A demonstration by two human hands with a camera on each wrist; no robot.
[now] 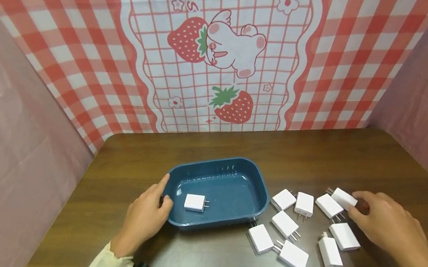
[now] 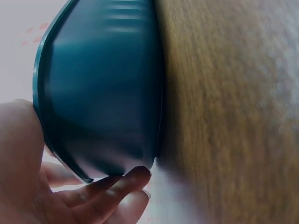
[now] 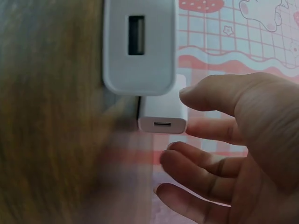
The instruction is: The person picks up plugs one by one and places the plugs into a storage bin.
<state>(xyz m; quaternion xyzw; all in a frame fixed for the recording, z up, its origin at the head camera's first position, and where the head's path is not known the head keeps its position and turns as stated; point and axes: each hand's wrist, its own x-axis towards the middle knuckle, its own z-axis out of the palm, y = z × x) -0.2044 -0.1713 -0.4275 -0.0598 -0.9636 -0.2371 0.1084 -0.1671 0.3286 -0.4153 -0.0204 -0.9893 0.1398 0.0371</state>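
A blue plastic tray (image 1: pixel 227 195) stands on the table with one white USB wall charger (image 1: pixel 194 202) lying inside, prongs to the right. My left hand (image 1: pixel 148 213) grips the tray's left end, thumb at the rim and fingers round the outer wall, as the left wrist view shows. At the far right of a group of loose chargers, my right hand (image 1: pixel 387 223) pinches the end of a white wall charger (image 1: pixel 344 199) between thumb and index finger. In the right wrist view that charger (image 3: pixel 162 112) shows a narrow port; its other fingers are spread.
Several more white chargers lie between the tray and my right hand, such as a front charger (image 1: pixel 293 256) and a charger (image 1: pixel 345 236) near the right wrist. Another charger (image 1: pixel 329 205) sits against the pinched one. A checked strawberry cloth (image 1: pixel 236 105) hangs behind the wooden table (image 1: pixel 138 152).
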